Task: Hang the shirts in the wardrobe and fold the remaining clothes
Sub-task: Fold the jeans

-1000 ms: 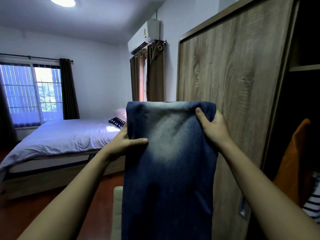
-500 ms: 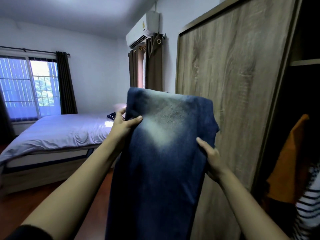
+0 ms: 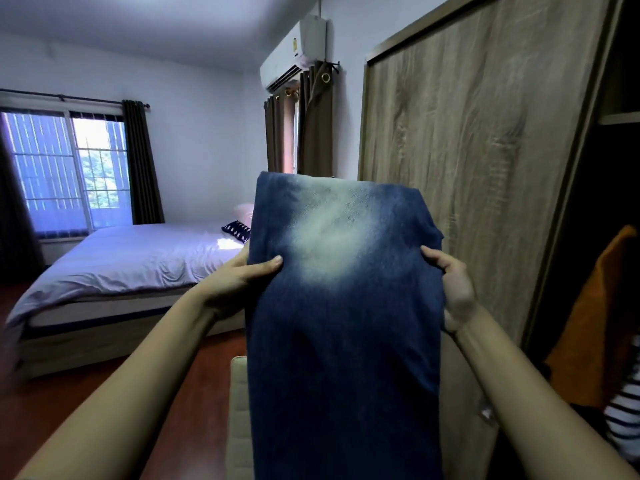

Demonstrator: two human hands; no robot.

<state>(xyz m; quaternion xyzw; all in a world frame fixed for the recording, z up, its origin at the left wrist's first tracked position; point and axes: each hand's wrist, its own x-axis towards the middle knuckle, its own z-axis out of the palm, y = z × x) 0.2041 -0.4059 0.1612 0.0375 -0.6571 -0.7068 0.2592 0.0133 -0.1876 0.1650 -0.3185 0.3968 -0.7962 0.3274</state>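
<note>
Jeans (image 3: 343, 323) aloft — orange garment (image 3: 595, 323), striped shirt (image 3: 623, 420) inside wardrobe (image 3: 467, 168)

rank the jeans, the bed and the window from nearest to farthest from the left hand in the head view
1. jeans: gripped by the left hand at their left edge.
2. bed: behind the hand, to the left.
3. window: beyond the bed, far left at the back of the room.

The jeans (image 3: 343, 341) are showing coarse, matt denim cloth, fading pale near the top. The wardrobe (image 3: 467, 150) is showing matt wood grain. The floor (image 3: 69, 379) is gleaming faintly, reddish wood. The sheet (image 3: 138, 258) is lying as soft, creased cloth.
</note>
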